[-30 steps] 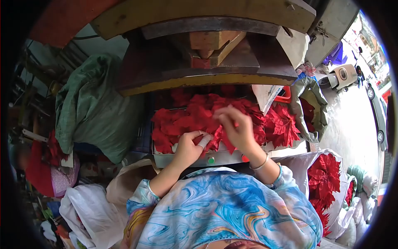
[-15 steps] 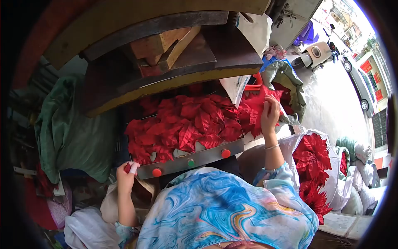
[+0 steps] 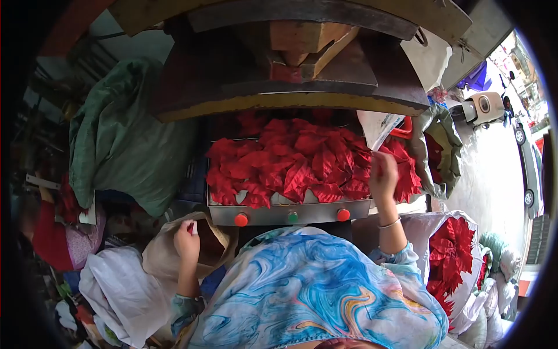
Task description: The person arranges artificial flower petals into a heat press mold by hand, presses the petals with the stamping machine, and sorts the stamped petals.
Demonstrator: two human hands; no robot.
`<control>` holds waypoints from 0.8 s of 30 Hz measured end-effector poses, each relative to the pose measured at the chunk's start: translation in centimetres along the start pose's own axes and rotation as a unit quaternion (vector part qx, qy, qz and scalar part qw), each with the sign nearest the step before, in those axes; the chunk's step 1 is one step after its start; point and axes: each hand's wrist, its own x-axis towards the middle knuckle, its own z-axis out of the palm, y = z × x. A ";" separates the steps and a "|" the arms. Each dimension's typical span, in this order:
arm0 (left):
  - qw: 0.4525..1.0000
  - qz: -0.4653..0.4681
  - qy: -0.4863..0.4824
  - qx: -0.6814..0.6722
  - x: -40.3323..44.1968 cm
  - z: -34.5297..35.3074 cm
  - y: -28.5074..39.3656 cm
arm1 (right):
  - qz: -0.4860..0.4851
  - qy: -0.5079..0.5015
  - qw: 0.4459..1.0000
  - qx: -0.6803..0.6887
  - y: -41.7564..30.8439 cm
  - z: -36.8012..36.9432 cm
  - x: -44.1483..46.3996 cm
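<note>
A green sack (image 3: 131, 139) stands left of your tray (image 3: 264, 214); your left hand (image 3: 187, 239) curls closed near its front-left corner, right hand (image 3: 383, 177) reaches along its right, grip blurred, unclear.

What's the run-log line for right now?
left hand: by beige bag, grip unclear | right hand: at right end of tray, blurred | red flowers: heaped on tray

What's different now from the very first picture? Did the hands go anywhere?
The left hand moved left, off the metal tray of red petals, to over the beige bag. The right hand moved right, to the tray's right end; blur hides whether it holds anything. The petals still fill the tray, and the green sack stays beside it.
</note>
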 end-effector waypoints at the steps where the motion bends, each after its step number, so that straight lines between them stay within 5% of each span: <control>1: 0.996 0.033 0.016 -0.077 1.0 0.8 1.7 | -0.017 -0.056 0.998 0.003 -3.3 1.3 0.2; 4: 0.977 0.071 0.018 -0.198 2.0 1.2 5.0 | 0.025 -0.225 0.974 -0.006 -8.5 4.3 0.4; 6: 0.946 0.194 -0.002 -0.258 2.7 0.7 11.7 | 0.023 -0.293 0.948 -0.124 -9.9 9.0 0.4; 12: 0.893 0.268 -0.082 -0.352 3.2 3.3 19.1 | 0.023 -0.223 0.975 0.008 -9.3 11.1 0.4; 14: 0.887 0.280 -0.032 -0.366 3.0 4.5 21.7 | 0.016 -0.198 0.977 0.083 -9.0 10.2 0.7; 18: 0.872 0.298 0.009 -0.387 3.8 5.6 25.6 | 0.123 -0.257 0.920 0.268 -9.5 8.7 0.9; 20: 0.879 0.234 -0.146 -0.389 4.4 7.4 25.7 | 0.192 -0.285 0.876 0.339 -10.1 8.2 1.3; 22: 0.872 0.236 -0.125 -0.411 4.2 7.7 26.0 | 0.262 -0.282 0.855 0.346 -10.6 7.6 1.7; 24: 0.895 0.204 -0.127 -0.375 3.9 7.7 26.0 | 0.222 -0.258 0.862 0.376 -11.2 7.6 1.7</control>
